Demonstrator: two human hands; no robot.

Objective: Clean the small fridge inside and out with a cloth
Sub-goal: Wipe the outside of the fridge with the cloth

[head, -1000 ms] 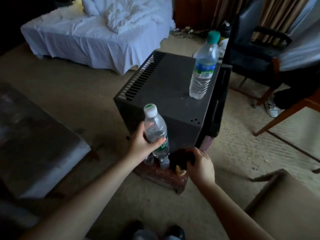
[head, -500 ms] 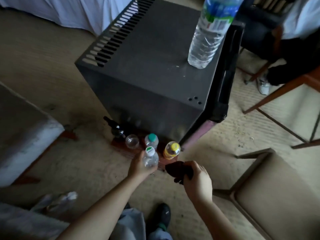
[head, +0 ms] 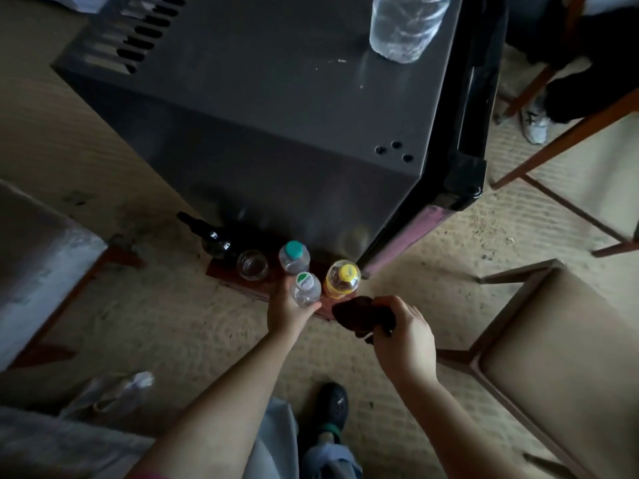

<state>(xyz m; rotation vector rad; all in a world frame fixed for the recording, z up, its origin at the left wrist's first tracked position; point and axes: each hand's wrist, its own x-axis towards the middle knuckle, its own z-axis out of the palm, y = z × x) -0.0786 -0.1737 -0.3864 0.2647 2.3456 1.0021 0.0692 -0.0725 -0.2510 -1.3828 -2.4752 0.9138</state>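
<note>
Risk: left hand (head: 288, 311) clamped round the white-cap bottle (head: 305, 289) could topple the yellow-cap bottle (head: 342, 278) just beside it at the fridge (head: 276, 98) foot; right hand (head: 403, 335) fingers bunch the cloth (head: 359, 314), off the fridge.

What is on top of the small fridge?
A clear plastic bottle stands on the fridge top near the door edge; its upper part is out of frame. Far end unseen.

Beside the dark grey metal fridge (head: 262, 108), left hand (head: 288, 311) grips a clear white-capped plastic bottle (head: 305, 289); right hand (head: 403, 335) holds what looks like a dark crumpled cloth (head: 356, 314)
</note>
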